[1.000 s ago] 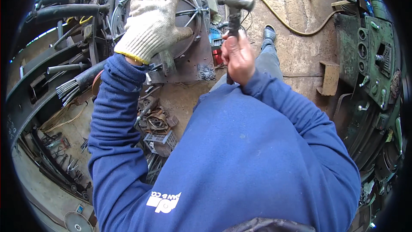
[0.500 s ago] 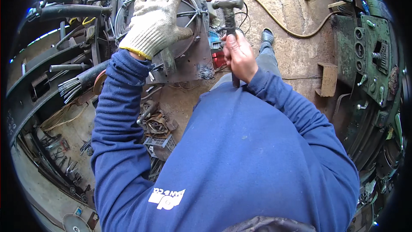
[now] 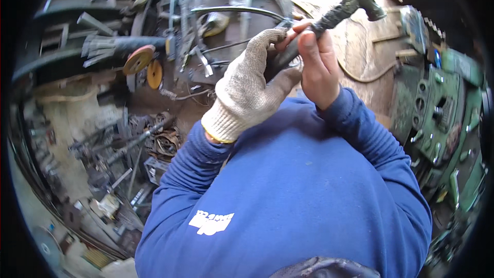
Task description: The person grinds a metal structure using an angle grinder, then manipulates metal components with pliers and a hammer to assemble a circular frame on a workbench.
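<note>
My right hand (image 3: 320, 69) is bare and closed round the dark handle of a hammer (image 3: 364, 1). The hammer head points up and to the right, and its grip looks wrapped in black. My left hand (image 3: 244, 80), in a pale knitted glove with a yellow cuff edge, is curled round the lower end of the same handle, its thumb below and its fingers above. Just beyond the hands lies a round metal-rod frame (image 3: 242, 9) on a metal worktop. A pale, yellow-edged thing (image 3: 215, 23), perhaps a glove, shows within the frame.
A green machine with levers (image 3: 435, 113) stands at the right. On the left are a bundle of metal rods (image 3: 105, 46), a reddish disc (image 3: 139, 59) and a yellow disc (image 3: 154, 74). Scrap metal (image 3: 162, 136) lies below them. A hose (image 3: 363, 79) curves across the floor.
My left hand has come off the round frame and moved right to the hammer handle. The hammer has risen and now tilts to the right. The whole view has shifted and blurred.
</note>
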Motion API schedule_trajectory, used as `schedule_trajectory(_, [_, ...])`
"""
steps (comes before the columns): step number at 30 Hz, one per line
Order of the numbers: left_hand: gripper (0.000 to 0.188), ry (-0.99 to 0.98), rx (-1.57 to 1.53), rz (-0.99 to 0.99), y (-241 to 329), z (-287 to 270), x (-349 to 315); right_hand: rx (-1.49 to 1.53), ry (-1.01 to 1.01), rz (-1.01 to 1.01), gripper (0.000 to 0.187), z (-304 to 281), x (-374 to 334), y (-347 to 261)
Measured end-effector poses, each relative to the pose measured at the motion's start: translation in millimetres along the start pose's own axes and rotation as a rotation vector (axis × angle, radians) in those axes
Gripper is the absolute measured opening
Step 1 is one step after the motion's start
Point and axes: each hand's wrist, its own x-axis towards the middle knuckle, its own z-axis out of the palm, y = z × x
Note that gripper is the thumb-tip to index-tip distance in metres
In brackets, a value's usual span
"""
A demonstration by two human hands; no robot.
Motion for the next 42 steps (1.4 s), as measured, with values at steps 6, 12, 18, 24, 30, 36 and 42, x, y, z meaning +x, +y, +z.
schedule_trajectory(6, [0.054, 0.347, -0.031, 0.028, -18, -47, -33, -0.666, -0.383, -0.077, 0.047, 45, 24, -15])
schedule_trajectory(12, [0.039, 0.504, 0.695, -0.370, -88, -147, -35, -0.670, -0.478, 0.186, 0.047, 25, 16, -14])
schedule_trajectory(18, [0.041, 0.385, 0.723, -0.573, -135, -157, 9, -0.776, -0.494, 0.360, 0.043, -13, -8, -2])
schedule_trajectory(24, [0.041, 0.390, 0.873, -0.521, -171, -161, 51, -0.841, -0.442, 0.412, 0.038, -25, -6, -1])
schedule_trajectory(30, [0.043, 0.359, 1.069, -0.503, -186, -161, 71, -0.920, -0.465, 0.419, 0.039, -40, -13, 0])
schedule_trajectory(36, [0.060, 0.293, 0.867, -0.428, -153, -129, 47, -0.940, -0.445, 0.411, 0.042, -46, -9, -5])
schedule_trajectory(42, [0.075, 0.186, 0.892, -0.522, -162, -113, 35, -0.909, -0.452, 0.430, 0.041, -48, -6, -1])
